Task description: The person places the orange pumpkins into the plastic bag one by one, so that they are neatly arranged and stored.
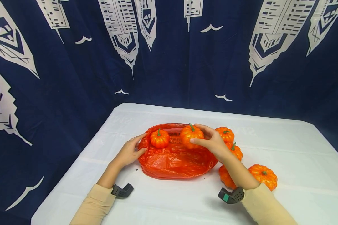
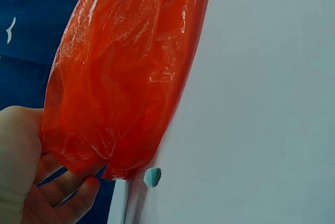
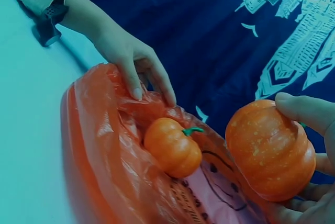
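Note:
My right hand (image 1: 214, 142) grips a small orange pumpkin (image 1: 191, 136) with a green stem, thumb on the near side and fingers behind. The pumpkin is held over the right part of a red plastic bag's (image 1: 171, 162) open mouth. At the bag's left rim, my left hand (image 1: 130, 151) pinches the plastic between thumb and fingers. Another pumpkin (image 3: 172, 148) sits inside the bag on the left, near my left hand. Printing and a pink patch (image 3: 225, 192) show on the bag's inner side.
To the right of the bag, several pumpkins stand on the white table (image 1: 304, 150); one (image 1: 263, 176) lies apart, beside my right forearm. My forearm partly hides another pumpkin (image 1: 226, 177). A dark blue curtain (image 1: 169, 78) with white building prints hangs behind the table.

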`<state>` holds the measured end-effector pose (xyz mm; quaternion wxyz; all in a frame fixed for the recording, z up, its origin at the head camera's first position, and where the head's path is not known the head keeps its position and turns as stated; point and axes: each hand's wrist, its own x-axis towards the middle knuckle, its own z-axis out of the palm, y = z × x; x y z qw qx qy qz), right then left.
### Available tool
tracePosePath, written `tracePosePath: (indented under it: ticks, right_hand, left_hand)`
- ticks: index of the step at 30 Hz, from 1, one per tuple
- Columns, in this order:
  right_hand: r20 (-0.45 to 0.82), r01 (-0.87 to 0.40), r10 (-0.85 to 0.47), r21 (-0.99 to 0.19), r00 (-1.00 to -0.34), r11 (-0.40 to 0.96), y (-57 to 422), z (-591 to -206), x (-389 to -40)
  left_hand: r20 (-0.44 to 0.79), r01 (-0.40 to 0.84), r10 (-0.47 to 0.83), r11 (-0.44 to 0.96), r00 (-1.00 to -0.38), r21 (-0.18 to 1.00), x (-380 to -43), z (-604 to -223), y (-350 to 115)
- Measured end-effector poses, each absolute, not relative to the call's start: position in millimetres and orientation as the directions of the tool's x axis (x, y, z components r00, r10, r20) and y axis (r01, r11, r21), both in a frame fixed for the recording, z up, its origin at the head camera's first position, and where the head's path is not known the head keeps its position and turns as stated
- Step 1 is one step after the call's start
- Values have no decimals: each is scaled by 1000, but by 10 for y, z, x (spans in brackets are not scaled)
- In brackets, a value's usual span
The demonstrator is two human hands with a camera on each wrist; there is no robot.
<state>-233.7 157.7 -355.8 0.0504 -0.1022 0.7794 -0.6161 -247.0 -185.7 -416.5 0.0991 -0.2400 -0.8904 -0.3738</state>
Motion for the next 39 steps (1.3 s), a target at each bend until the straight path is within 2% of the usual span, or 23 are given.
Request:
tracePosePath:
  ticks: [9,16,39]
  right_hand:
    - [25,-48,-160,-989,-987,143,1327,-3670,-2420]
    - [-15,2,-90,-990,-996,138,1146,-3774,-2499]
    - [-5,16,102,-994,-995,112,817,-3975,-2647]
  left_hand:
    - [350,496,352,607,-868,620,-2474,-4175,-1863]
    - [344,490,349,609,-872,624,-2473,-4173,-1866]
    - [332,487,357,605,-873,630,-2471,-4162,-1864]
